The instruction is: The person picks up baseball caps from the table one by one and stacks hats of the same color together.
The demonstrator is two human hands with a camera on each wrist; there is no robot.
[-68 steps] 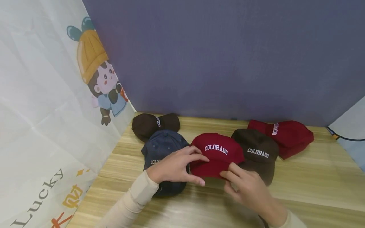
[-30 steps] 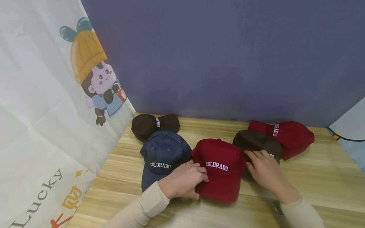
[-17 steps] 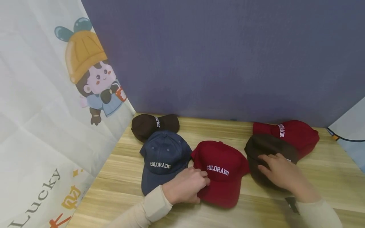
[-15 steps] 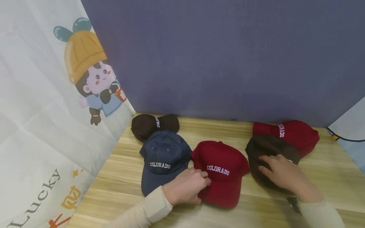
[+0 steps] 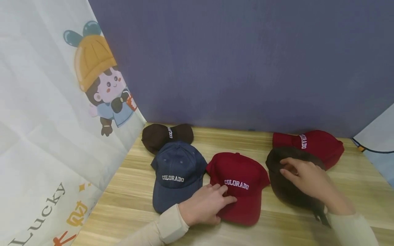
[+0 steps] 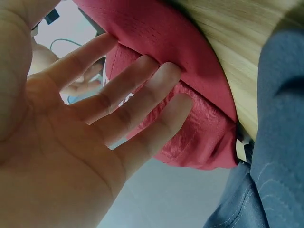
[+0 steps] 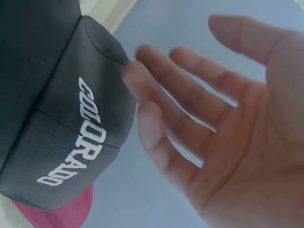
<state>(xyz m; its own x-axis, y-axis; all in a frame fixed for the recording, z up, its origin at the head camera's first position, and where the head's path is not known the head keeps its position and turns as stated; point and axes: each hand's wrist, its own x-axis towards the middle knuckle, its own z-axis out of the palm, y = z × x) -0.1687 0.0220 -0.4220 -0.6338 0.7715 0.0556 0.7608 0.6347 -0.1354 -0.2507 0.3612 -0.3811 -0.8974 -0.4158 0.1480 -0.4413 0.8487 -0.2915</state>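
Note:
A red cap [image 5: 238, 176] with white COLORADO lettering lies in the middle, brim toward the front. My left hand [image 5: 206, 204] rests its relaxed fingers at the brim's left side; in the left wrist view the fingers [image 6: 168, 76] lie spread across the red cap [image 6: 190, 128]. My right hand [image 5: 311, 179] is over the dark brown cap [image 5: 283, 184], fingers loosely bent. In the right wrist view that hand [image 7: 223, 109] has its fingers apart and grips nothing, beside the dark cap's lettered front [image 7: 90, 109]. Whether its fingertips touch the cap, I cannot tell.
A navy cap [image 5: 176, 164] lies left of the red one, with a small brown cap [image 5: 157, 136] behind it. Another red cap [image 5: 320, 147] is at the back right. A grey-blue panel [image 5: 246, 68] stands behind the wooden table [image 5: 123, 194].
Since the earliest frame the middle red cap has come forward onto its brim, and the dark cap has shifted right and turned. My right hand has moved right; my left fingers have lately spread.

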